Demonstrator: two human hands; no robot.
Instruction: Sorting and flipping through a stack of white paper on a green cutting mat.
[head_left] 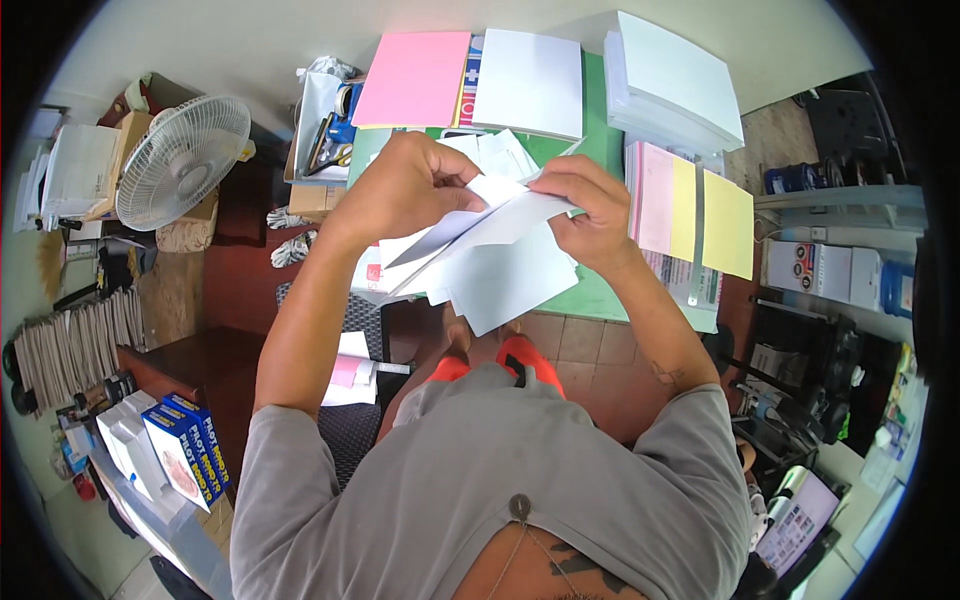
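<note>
Both hands are raised over the near side of a green table (598, 292), with white paper (515, 218) stretched between them. My left hand (412, 185) pinches the paper's left part between thumb and fingers. At its right upper corner, my right hand (590, 208) grips the paper with thumb and curled fingers. The paper looks folded or layered; how many sheets it has I cannot tell. Loose white sheets (515, 280) lie beneath it, overlapping at angles and reaching past the table's near edge. Smaller white pieces (505, 150) lie just beyond the hands.
At the back stand a pink paper stack (415, 80), a white stack (530, 85) and a taller white stack (675, 80). Banded pink and yellow sheets (690, 210) lie right. A tray (312, 125) holds scissors and tape. Left of the table is a fan (185, 165).
</note>
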